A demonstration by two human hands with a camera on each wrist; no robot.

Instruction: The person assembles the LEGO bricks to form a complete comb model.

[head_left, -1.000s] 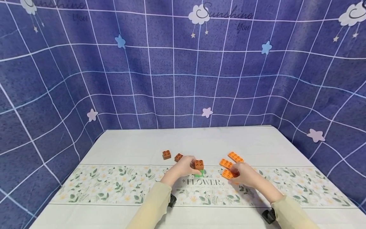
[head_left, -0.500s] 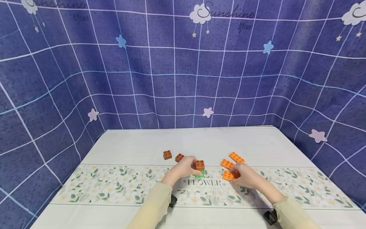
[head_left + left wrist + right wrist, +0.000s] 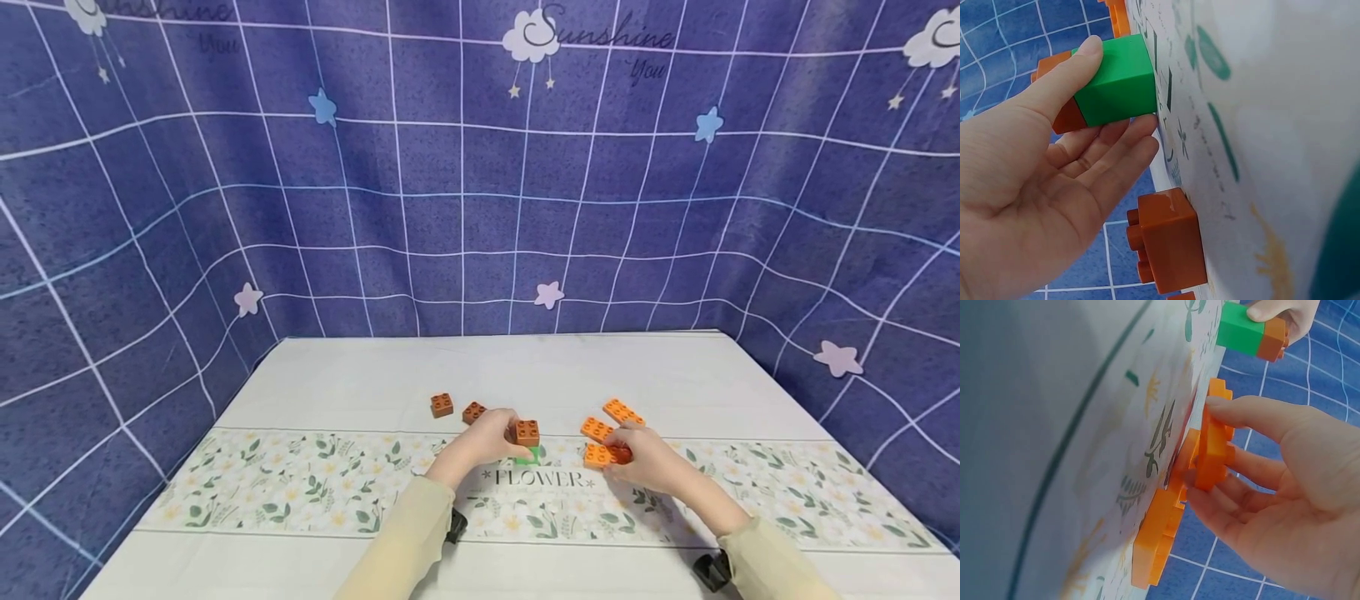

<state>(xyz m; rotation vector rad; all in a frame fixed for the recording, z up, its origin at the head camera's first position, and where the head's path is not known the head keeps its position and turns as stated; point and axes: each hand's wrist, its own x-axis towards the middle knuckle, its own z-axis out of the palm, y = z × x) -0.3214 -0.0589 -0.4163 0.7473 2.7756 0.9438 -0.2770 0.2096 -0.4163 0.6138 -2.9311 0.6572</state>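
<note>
My left hand (image 3: 491, 435) holds a two-brick stack between thumb and fingers. Its lower part is a green brick (image 3: 1116, 78), topped by a brown brick (image 3: 527, 432) with studs up; the stack appears to stand on the table. In the right wrist view, my right hand (image 3: 1297, 481) pinches an orange building brick (image 3: 1213, 450), flat and studded, by its edges, thumb on one side and fingertips on the other. From the head view, the part of it under my hand looks darker. Whether it touches the table I cannot tell.
Two loose brown bricks lie left of the stack: one brown brick (image 3: 442, 405) farther out, another brown brick (image 3: 473, 412) close behind my left hand. Two more flat orange bricks lie beyond my right hand, a nearer orange brick (image 3: 596, 429) and a farther orange brick (image 3: 623, 412).
The orange brick in my right hand has turned to lie straighter and shifted slightly left towards the stack. My left hand keeps its hold on the stack. The head view has panned a little.
</note>
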